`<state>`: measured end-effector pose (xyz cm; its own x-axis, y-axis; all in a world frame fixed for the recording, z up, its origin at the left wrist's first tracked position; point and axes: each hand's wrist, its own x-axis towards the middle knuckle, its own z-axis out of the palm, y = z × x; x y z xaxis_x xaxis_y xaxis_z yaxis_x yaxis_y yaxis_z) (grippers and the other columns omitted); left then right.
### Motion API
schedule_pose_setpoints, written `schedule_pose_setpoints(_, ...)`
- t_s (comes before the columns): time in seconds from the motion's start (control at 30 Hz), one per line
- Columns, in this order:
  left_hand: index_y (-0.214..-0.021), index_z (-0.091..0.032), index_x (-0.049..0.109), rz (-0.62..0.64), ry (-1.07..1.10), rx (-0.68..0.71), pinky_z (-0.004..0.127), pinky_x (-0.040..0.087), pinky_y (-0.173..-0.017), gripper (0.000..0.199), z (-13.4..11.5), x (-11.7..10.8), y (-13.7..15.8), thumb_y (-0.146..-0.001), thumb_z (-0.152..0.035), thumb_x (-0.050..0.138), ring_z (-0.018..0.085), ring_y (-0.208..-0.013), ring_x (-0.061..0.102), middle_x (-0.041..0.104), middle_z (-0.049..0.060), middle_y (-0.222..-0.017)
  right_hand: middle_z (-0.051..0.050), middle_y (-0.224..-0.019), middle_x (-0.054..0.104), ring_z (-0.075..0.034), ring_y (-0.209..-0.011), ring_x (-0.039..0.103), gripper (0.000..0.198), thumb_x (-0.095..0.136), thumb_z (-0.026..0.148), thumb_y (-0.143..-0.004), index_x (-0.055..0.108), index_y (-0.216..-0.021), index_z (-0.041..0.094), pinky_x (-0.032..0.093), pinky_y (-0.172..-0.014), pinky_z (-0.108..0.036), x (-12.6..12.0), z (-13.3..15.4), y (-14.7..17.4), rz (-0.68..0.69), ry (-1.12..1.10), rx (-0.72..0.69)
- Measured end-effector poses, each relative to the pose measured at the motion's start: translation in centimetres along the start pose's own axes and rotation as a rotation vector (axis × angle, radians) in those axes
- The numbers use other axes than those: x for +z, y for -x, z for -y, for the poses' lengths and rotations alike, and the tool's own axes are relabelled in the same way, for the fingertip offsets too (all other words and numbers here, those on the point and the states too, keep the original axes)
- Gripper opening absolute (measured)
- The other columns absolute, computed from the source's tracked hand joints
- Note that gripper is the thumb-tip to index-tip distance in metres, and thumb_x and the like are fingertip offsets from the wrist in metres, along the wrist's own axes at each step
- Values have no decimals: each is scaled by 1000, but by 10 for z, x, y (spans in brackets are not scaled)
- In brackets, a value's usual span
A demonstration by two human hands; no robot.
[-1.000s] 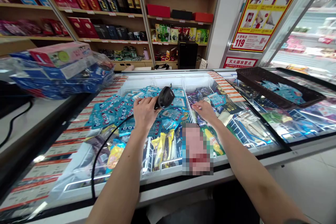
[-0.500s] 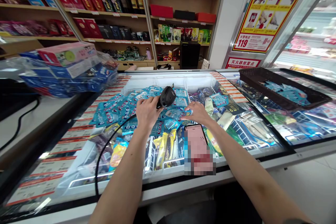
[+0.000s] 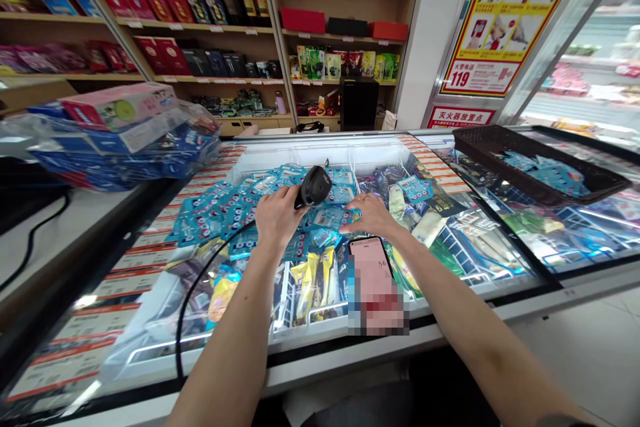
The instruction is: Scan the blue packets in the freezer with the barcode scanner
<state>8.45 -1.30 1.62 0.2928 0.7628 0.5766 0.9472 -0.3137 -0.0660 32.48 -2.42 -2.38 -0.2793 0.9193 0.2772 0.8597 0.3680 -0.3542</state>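
My left hand (image 3: 278,219) is wrapped around a black handheld barcode scanner (image 3: 314,187), its head tilted over blue packets. A black cable trails from the scanner toward the freezer's front edge. Beside it on the glass lies a blue packet (image 3: 330,217) with a pale label. My right hand (image 3: 371,215) rests at that packet's right edge, thumb and fingers curved and apart; whether the fingertips touch it is hard to see. Many similar blue packets (image 3: 220,213) are spread over the glass to the left. A phone (image 3: 373,267) with a pink screen lies below my right hand, partly pixelated.
The glass-topped freezer (image 3: 300,363) holds wrapped ice creams in wire baskets. A dark brown tray (image 3: 467,140) with blue packets stands at the right. Plastic-wrapped boxes (image 3: 125,140) are stacked at the left. Shelves (image 3: 240,30) of goods stand behind.
The number on the phone screen has changed from 55 to 56. Both hands stay nearly in place; the right hand's fingers have shifted slightly left and down. The view has moved a little.
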Motion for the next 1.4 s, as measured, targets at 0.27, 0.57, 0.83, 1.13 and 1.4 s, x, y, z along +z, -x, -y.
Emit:
schedule_pose_setpoints(0.27,-108,-21,59,21,24,-33,34,40,-72,36,0,-2,0,-82,-45,55,27,-88,62,66,8,-95,-3,-100,63,-18,-86,58,54,74,51,-63,60,-106,22,43,-81,-35,2,-10,-3,53,-418,40)
schedule_pose_setpoints(0.57,-110,-21,56,54,54,-92,31,39,-63,36,-3,-2,0,-84,-44,49,27,-91,62,65,9,-101,-1,-72,64,-13,-66,58,37,70,42,-66,68,-94,18,44,-59,-25,-7,-21,-5,-28,-949,190)
schedule_pose_setpoints(0.83,-108,-23,59,92,59,-16,29,38,-59,33,-3,-1,1,-82,-43,52,25,-88,62,65,7,-99,-2,-71,65,-17,-68,61,38,69,47,-63,68,-89,20,50,-52,-27,-7,-51,-5,-418,-988,378)
schedule_pose_setpoints(1.13,-108,-23,59,138,106,186,29,39,-59,32,-6,-3,0,-83,-41,52,23,-89,62,65,5,-100,0,-66,62,-19,-65,61,40,68,49,-61,61,-88,21,57,-63,-38,-5,-62,-6,-608,-1059,444)
schedule_pose_setpoints(1.4,-112,-24,57,206,126,271,30,43,-64,35,-11,-2,0,-80,-36,55,23,-89,62,65,5,-104,-3,-72,64,-22,-76,64,42,63,53,-65,59,-92,21,57,-66,-38,-6,-61,-6,-540,-960,434)
